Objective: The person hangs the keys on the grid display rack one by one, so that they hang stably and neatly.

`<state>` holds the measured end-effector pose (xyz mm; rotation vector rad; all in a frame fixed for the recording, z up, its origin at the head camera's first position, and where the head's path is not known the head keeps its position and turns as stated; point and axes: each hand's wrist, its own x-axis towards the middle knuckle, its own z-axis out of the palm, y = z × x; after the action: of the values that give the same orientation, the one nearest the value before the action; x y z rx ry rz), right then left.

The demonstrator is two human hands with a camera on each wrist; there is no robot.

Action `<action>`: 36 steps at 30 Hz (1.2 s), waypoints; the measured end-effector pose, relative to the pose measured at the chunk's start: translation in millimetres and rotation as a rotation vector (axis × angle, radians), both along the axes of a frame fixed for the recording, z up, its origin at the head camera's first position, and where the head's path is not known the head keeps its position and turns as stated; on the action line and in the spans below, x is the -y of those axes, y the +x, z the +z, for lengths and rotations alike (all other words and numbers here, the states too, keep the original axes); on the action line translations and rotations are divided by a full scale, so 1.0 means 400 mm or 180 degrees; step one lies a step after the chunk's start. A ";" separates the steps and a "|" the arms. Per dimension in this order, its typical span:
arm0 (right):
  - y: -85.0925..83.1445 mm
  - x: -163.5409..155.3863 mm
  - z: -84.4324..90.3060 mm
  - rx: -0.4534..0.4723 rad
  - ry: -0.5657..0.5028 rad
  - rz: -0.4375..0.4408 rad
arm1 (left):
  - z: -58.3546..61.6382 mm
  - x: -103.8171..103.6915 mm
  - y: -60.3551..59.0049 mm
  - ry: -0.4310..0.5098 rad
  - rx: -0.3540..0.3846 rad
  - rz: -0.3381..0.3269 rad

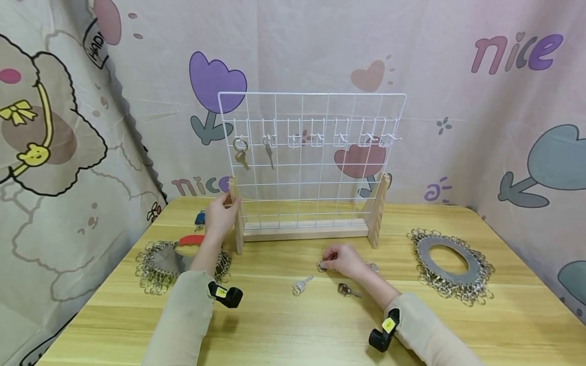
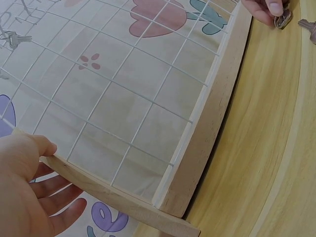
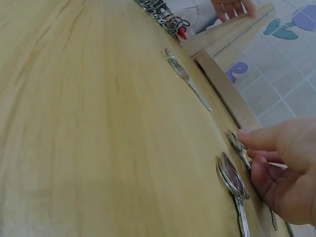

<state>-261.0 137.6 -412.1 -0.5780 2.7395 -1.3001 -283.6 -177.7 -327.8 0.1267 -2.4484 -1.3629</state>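
On the table [image 1: 503, 325], the left hand [image 1: 221, 216] braces the wire rack [image 1: 311, 168], its grip curled round the wooden side post. The right hand [image 1: 344, 260] pinches a key [image 1: 322, 266] lying before the rack's base. The pick-up seems in hand; lifting the key clear likely calls for tightening that pinch first.
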 end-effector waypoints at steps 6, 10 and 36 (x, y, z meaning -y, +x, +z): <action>0.000 0.014 0.002 -0.0107 0.0322 0.0024 | 0.001 -0.003 0.002 -0.0021 -0.0005 0.0000; 0.004 0.021 0.009 0.0035 0.0239 0.0123 | -0.001 -0.003 0.005 -0.0027 0.0002 -0.0004; -0.012 0.005 0.074 0.0473 -0.0749 0.0399 | 0.003 -0.004 0.005 0.0022 0.0012 0.0005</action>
<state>-265.8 135.6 -382.5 -0.6292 2.4096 -1.5762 -281.7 -176.3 -326.6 0.1329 -2.4463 -1.3719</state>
